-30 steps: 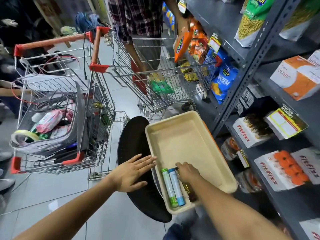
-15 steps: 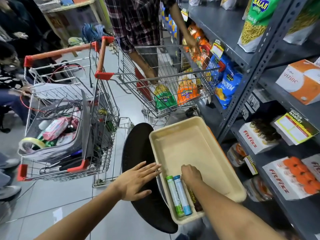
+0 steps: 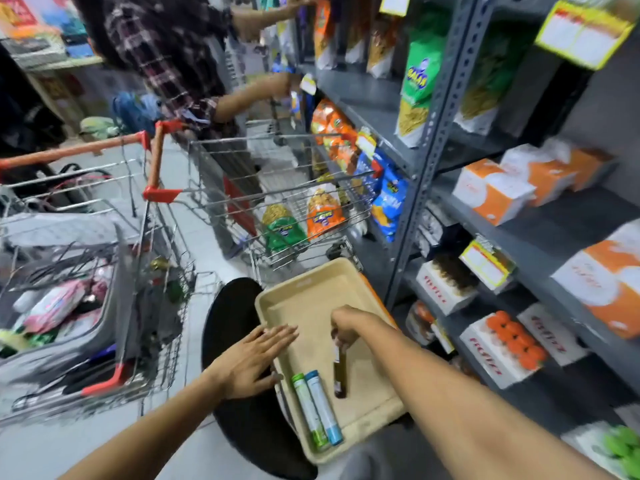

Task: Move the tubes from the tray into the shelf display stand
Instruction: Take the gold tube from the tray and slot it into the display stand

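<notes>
A beige tray (image 3: 304, 296) rests on a black round stool (image 3: 239, 420) in front of me. My right hand (image 3: 346, 327) is shut on the top of a dark brown tube (image 3: 340, 374), which hangs above the tray floor. A green-capped tube (image 3: 309, 412) and a blue-capped tube (image 3: 324, 407) lie side by side at the tray's near left. My left hand (image 3: 254, 360) lies flat with fingers spread on the tray's left rim. White display stand boxes (image 3: 498, 355) with orange tube caps sit on the lower shelf at right.
Grey metal shelving (image 3: 440, 140) full of snack bags and boxes runs along the right. Two wire shopping carts (image 3: 156, 188) stand left and ahead. A person in a plaid shirt (image 3: 166, 53) reaches into the shelf beyond the far cart.
My right hand has closed on the brown tube and lifted it off the tray floor. The view has tilted upward. My left hand stays on the tray rim.
</notes>
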A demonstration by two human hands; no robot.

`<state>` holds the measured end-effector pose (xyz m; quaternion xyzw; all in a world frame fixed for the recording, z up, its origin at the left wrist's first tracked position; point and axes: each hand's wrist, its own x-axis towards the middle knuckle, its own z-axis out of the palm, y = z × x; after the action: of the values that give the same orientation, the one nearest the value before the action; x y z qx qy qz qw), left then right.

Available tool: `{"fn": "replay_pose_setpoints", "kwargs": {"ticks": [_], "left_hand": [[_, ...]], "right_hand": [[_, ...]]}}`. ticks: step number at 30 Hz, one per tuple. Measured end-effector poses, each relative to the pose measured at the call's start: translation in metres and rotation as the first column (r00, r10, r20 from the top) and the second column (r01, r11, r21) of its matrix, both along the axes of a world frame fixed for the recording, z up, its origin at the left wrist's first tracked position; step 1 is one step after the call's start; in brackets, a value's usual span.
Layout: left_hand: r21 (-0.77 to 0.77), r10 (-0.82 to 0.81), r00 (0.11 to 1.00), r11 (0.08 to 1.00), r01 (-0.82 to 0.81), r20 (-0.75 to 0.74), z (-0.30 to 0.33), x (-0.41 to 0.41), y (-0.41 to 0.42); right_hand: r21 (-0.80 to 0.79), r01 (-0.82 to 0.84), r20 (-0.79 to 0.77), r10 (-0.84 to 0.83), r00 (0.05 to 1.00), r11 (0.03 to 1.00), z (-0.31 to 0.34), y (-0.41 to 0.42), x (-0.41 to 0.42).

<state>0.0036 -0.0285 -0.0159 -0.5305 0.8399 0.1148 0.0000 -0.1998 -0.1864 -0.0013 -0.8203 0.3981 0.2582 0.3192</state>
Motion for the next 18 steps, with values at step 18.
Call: {"fn": "replay_pose_setpoints", "kwargs": {"ticks": [18], "left_hand": [[-0.59, -0.542, 0.778, 0.755, 0.285, -0.317, 0.318, -0.339, -0.233]], "right_hand": [[-0.721, 0.347, 0.312, -0.165, 0.935, 0.6, 0.443, 0.064, -0.273]]}}
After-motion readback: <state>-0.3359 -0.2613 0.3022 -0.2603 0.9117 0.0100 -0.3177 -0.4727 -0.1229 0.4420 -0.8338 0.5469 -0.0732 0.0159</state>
